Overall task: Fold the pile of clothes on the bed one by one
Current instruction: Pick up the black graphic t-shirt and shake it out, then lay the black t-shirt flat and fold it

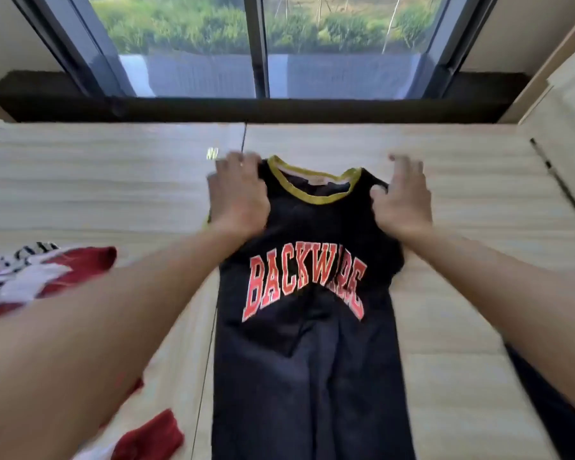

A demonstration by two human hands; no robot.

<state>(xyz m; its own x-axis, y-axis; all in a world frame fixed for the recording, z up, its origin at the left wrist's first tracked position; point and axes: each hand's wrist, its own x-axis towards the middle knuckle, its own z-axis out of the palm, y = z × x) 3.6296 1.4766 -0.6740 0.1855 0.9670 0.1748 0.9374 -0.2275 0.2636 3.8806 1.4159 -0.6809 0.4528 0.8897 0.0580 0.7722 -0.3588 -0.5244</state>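
Left hand (238, 194) pressing flat on black jersey (306, 360) shoulder; right hand (402, 197) touching other strap, grip unclear. Fabric looking light, limp, slippery; pinching shoulder seams likely best.

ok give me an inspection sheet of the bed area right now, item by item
surface: pale striped bed cover, flat, with a seam down its middle.
job's things: black sleeveless jersey with yellow collar and red lettering lies flat, front up, collar toward the window, not yet folded.
clutter: crumpled red and white clothes at the left; red cloth at the near left; dark item at the near right edge, too little showing to identify.
grippers: left hand and right hand rest one on each jersey shoulder, fingers roughly straight, blurred.
cables: nothing seen.
surroundings: dark-framed window with greenery outside; light wooden cabinet at the right.
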